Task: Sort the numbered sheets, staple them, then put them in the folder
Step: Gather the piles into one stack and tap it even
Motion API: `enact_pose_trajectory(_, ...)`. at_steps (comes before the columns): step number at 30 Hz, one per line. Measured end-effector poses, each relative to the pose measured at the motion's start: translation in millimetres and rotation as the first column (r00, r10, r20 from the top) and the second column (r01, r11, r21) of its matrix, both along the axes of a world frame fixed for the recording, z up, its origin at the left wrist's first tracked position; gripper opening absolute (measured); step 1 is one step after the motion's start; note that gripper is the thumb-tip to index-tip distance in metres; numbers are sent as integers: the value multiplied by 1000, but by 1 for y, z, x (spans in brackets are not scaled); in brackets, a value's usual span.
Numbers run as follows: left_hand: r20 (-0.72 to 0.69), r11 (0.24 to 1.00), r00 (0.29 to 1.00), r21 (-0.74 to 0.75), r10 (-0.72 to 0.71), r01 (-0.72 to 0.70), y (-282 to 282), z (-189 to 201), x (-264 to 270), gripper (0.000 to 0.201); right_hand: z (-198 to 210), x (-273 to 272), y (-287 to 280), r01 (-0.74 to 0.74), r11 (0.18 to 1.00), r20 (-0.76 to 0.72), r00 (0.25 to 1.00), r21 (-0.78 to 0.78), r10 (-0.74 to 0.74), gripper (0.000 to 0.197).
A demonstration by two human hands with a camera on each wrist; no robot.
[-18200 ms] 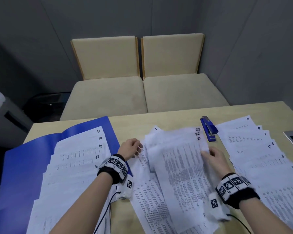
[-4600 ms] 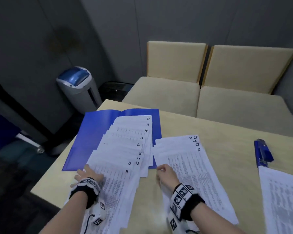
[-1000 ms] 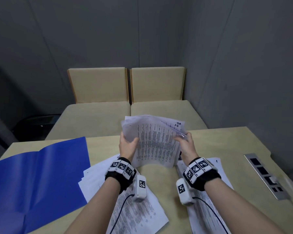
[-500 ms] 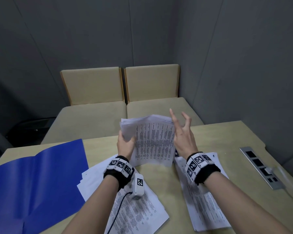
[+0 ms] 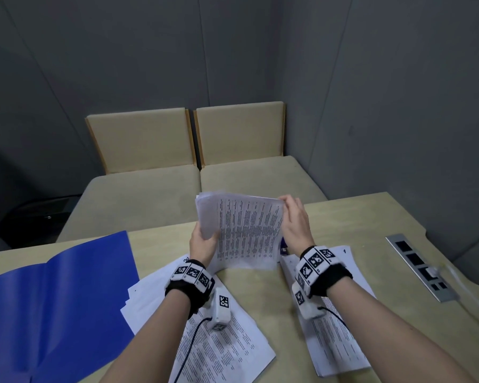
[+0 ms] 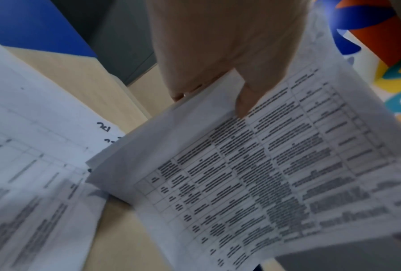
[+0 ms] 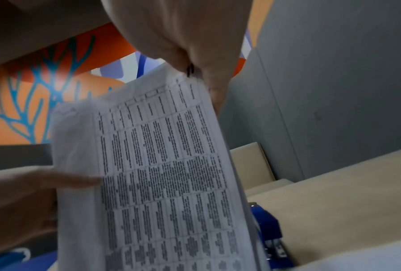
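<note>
A stack of printed sheets [image 5: 246, 230] stands upright with its lower edge on the table [image 5: 371, 217], straight ahead of me. My left hand [image 5: 203, 244] grips the stack's left edge, and the thumb [image 6: 243, 102] lies on the printed front page. My right hand [image 5: 293, 219] pinches the stack's upper right corner [image 7: 192, 86]. A second pile of sheets [image 5: 221, 349] lies flat under my left forearm. Another pile [image 5: 335, 341] lies under my right forearm. The open blue folder [image 5: 53, 299] lies at the left. The blue stapler [image 7: 266, 225] sits just behind the stack, mostly hidden.
A metal socket panel [image 5: 421, 266] is set into the table at the right. Two beige seats [image 5: 199, 189] stand beyond the far table edge, against grey walls. Bare tabletop shows between the two flat piles and at the far right.
Half a second ago my right hand was open and off the stack; now it is back on the upper right corner. The sheets look more squared than a second ago. The left hand has kept its hold.
</note>
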State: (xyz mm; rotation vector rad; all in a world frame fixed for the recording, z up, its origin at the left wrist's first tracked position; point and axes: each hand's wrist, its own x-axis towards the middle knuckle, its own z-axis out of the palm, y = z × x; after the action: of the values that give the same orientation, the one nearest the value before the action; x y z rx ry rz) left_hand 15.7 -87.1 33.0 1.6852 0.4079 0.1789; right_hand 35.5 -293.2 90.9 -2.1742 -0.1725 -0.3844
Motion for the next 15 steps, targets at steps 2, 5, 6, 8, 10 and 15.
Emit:
enact_pose_trajectory(2,27,990,1000,139,-4,0,-2,-2,-5,31,-3,-2,-7,-36,996,-30,999,82,39,27)
enact_pose_trajectory(5,113,922,993,387,-30,-16,-3,4,-10,21,-23,-6,-41,45,985,-204,979,169,-10,52)
enact_pose_trajectory(6,130,875,991,483,-38,-29,-2,6,-10,19,-36,-8,-60,119,984,-295,953,130,-76,55)
enact_pose_trajectory(8,148,769,987,637,-61,-48,1,10,-12,13,-68,-15,-103,284,954,-513,807,-99,-293,59)
enact_pose_trajectory(10,157,687,984,725,-80,-60,2,15,-14,12,-97,-36,-144,341,863,-667,547,-373,-505,67)
enact_pose_trajectory(15,185,644,982,756,-33,-121,-9,21,-21,17,-139,-77,-190,203,798,-729,327,-567,-602,91)
